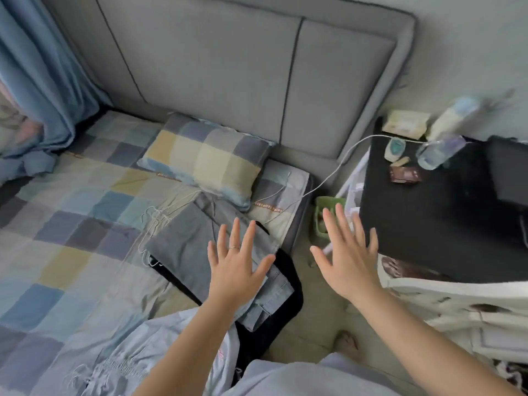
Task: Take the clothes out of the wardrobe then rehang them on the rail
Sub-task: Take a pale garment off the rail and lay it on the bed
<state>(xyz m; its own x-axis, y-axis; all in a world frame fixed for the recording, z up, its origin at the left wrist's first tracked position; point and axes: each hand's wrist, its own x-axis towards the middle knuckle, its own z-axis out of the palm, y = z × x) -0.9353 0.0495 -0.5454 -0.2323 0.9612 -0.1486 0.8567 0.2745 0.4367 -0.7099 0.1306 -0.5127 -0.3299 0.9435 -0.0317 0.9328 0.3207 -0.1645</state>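
A pile of clothes lies at the bed's right edge: a grey garment (183,241) on top, a black one (288,298) beneath, and a pale blue one (125,355) nearer me. Thin white wire hangers (155,221) stick out on the pile's left. My left hand (237,270) hovers with fingers spread over the grey garment. Over the floor gap between bed and nightstand, my right hand (347,258) is spread flat, holding nothing. No wardrobe or rail is in view.
The bed (57,224) has a checked cover and a checked pillow (205,158) against a grey padded headboard (228,67). A black nightstand (428,212) at right holds bottles and small items. A white cable (337,170), a green bin (324,210), and blue curtains (37,81) are also here.
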